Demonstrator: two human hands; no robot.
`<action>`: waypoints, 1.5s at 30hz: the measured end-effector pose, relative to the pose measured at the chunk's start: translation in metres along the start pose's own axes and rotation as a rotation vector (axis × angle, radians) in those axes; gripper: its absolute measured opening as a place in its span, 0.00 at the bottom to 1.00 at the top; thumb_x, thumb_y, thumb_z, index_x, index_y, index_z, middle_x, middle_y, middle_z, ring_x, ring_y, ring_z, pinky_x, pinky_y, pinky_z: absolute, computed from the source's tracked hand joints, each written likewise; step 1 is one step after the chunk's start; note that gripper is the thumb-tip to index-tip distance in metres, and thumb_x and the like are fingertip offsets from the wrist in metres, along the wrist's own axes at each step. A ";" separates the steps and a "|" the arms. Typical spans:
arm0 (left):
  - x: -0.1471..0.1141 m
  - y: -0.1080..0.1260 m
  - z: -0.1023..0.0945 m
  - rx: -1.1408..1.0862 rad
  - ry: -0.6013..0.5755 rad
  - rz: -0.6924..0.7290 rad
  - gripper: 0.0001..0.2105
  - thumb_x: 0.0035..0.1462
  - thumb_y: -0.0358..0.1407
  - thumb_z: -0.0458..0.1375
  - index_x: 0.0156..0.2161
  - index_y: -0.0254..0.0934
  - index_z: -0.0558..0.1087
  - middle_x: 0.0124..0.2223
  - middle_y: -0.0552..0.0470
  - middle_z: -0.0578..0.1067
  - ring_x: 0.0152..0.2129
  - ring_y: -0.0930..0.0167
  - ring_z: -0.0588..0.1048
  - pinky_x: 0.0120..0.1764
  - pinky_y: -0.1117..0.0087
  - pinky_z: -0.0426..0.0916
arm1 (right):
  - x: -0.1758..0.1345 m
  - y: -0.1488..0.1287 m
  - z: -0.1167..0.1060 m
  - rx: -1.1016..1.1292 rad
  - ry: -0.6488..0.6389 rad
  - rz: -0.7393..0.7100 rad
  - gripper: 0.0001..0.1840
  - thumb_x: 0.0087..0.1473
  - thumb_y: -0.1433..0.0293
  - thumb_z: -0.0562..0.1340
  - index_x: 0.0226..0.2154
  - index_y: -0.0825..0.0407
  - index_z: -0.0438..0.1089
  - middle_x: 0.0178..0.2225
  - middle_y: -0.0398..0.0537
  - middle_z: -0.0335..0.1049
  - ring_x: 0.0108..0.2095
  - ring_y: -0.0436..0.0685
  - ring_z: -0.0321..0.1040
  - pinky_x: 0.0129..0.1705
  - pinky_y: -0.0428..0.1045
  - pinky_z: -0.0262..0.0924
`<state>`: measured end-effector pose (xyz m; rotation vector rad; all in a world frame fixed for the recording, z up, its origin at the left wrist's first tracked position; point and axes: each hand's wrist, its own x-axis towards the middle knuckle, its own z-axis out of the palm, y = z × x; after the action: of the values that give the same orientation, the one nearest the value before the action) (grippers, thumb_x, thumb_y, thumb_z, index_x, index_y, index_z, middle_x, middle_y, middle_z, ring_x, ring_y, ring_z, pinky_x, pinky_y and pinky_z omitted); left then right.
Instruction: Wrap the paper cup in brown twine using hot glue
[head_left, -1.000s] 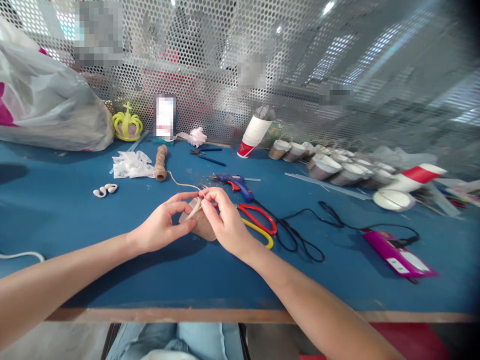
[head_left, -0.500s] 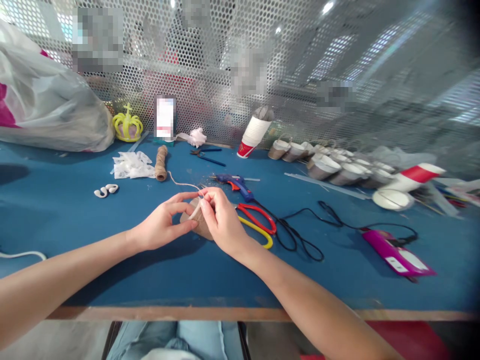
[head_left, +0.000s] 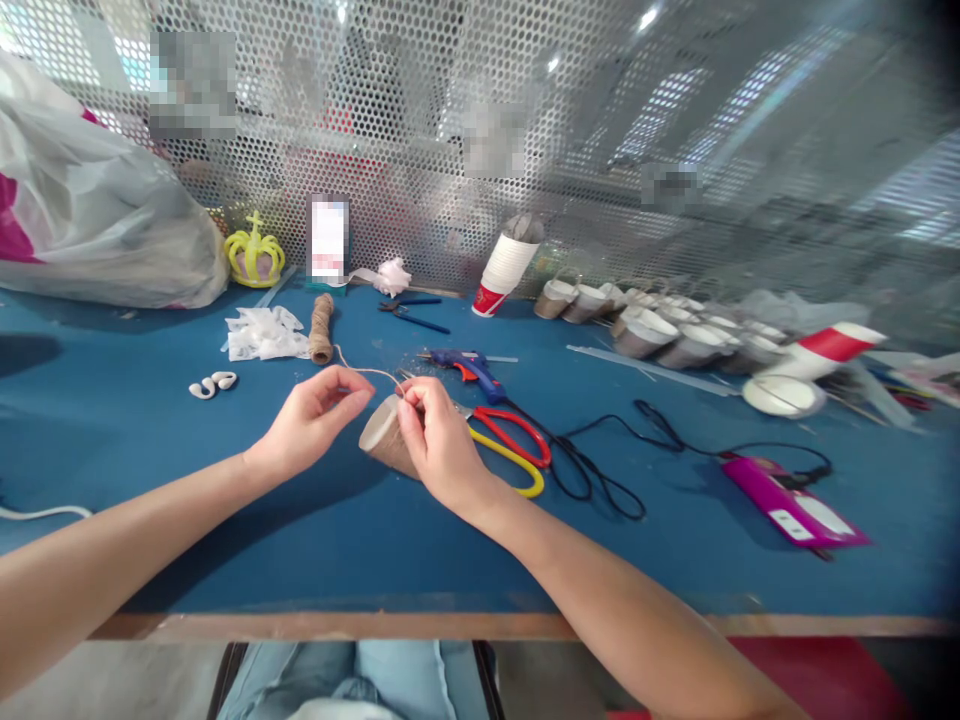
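A small paper cup wrapped in brown twine (head_left: 386, 437) lies tilted on the blue table, its pale end facing left. My right hand (head_left: 442, 440) is closed at the cup's upper side, thumb and forefinger pinching a strand of twine (head_left: 384, 372). That strand runs back to the twine spool (head_left: 321, 330). The right fingers cover part of the cup. My left hand (head_left: 311, 425) is off the cup, to its left, with fingers curved and apart from the thumb; the strand passes just beyond its fingertips.
Scissors with red and yellow handles (head_left: 514, 437) and a blue glue gun (head_left: 469, 368) lie close to my right hand. A black cord trails toward a purple power strip (head_left: 795, 505). Behind are pliers (head_left: 416, 312), stacked paper cups (head_left: 508, 270) and several wrapped cups (head_left: 645, 330).
My left hand has let go of the cup and drawn back to the left and up, uncovering the cup's pale end. My right hand keeps its pinch, nearly still.
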<state>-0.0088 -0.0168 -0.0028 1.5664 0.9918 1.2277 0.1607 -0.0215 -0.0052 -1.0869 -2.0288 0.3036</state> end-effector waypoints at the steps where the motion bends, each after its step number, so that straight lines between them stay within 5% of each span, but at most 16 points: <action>1: 0.001 -0.001 0.000 0.010 0.051 -0.028 0.09 0.52 0.39 0.56 0.29 0.35 0.66 0.29 0.52 0.72 0.28 0.72 0.71 0.33 0.71 0.65 | 0.000 0.000 0.000 -0.002 0.000 0.007 0.05 0.58 0.70 0.47 0.30 0.49 0.51 0.36 0.53 0.62 0.36 0.56 0.63 0.38 0.53 0.59; 4: 0.002 -0.001 0.001 0.021 0.069 -0.094 0.10 0.52 0.39 0.56 0.25 0.36 0.62 0.20 0.58 0.66 0.18 0.77 0.64 0.24 0.75 0.59 | 0.000 0.000 0.000 -0.003 0.004 0.020 0.05 0.58 0.70 0.47 0.30 0.49 0.50 0.36 0.53 0.62 0.34 0.55 0.63 0.38 0.52 0.59; 15: 0.002 -0.005 0.003 -0.001 0.005 -0.134 0.21 0.59 0.43 0.44 0.17 0.36 0.56 0.14 0.59 0.57 0.13 0.78 0.55 0.20 0.75 0.53 | -0.001 0.003 0.002 -0.021 0.040 -0.032 0.04 0.58 0.70 0.48 0.30 0.50 0.51 0.35 0.53 0.63 0.37 0.56 0.64 0.39 0.52 0.60; 22: 0.006 -0.007 0.000 0.051 0.023 -0.122 0.07 0.49 0.35 0.55 0.26 0.35 0.64 0.19 0.59 0.63 0.17 0.78 0.61 0.21 0.77 0.57 | -0.001 0.003 0.001 -0.023 0.036 -0.029 0.04 0.58 0.71 0.48 0.31 0.50 0.52 0.35 0.53 0.63 0.35 0.55 0.63 0.38 0.52 0.61; 30: 0.010 -0.006 -0.002 0.072 0.076 -0.179 0.08 0.45 0.38 0.58 0.26 0.33 0.67 0.20 0.57 0.69 0.18 0.77 0.67 0.25 0.75 0.62 | -0.002 0.004 0.001 0.000 0.026 -0.005 0.03 0.58 0.70 0.48 0.32 0.51 0.53 0.36 0.54 0.63 0.34 0.55 0.63 0.38 0.52 0.60; 35: 0.009 -0.002 -0.004 0.359 0.001 -0.181 0.20 0.55 0.45 0.47 0.19 0.33 0.66 0.16 0.56 0.66 0.15 0.77 0.62 0.21 0.74 0.56 | -0.001 0.003 0.001 0.021 0.022 0.013 0.05 0.58 0.69 0.48 0.30 0.50 0.52 0.36 0.53 0.63 0.35 0.55 0.63 0.38 0.52 0.61; 39: 0.005 0.004 -0.001 0.351 -0.052 0.014 0.11 0.50 0.41 0.54 0.33 0.33 0.69 0.30 0.52 0.73 0.25 0.74 0.68 0.28 0.74 0.61 | -0.001 0.002 0.000 0.019 0.014 0.007 0.05 0.58 0.69 0.48 0.31 0.50 0.53 0.35 0.52 0.63 0.36 0.55 0.63 0.40 0.53 0.60; 42: 0.000 0.009 0.004 0.336 -0.242 -0.010 0.12 0.48 0.42 0.57 0.33 0.33 0.71 0.32 0.51 0.73 0.29 0.72 0.68 0.33 0.72 0.62 | -0.002 0.000 0.000 0.030 -0.006 0.007 0.04 0.58 0.69 0.48 0.31 0.50 0.54 0.36 0.52 0.63 0.36 0.55 0.64 0.40 0.53 0.61; 45: -0.004 0.010 0.007 0.343 -0.301 -0.034 0.08 0.49 0.37 0.56 0.30 0.33 0.70 0.29 0.54 0.71 0.27 0.73 0.66 0.32 0.73 0.61 | -0.002 -0.002 0.001 0.039 -0.027 -0.010 0.04 0.58 0.69 0.49 0.31 0.50 0.55 0.36 0.53 0.63 0.38 0.55 0.64 0.41 0.53 0.61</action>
<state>-0.0022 -0.0244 0.0046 1.9230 1.0617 0.7935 0.1592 -0.0245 -0.0055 -1.0535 -2.0429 0.3533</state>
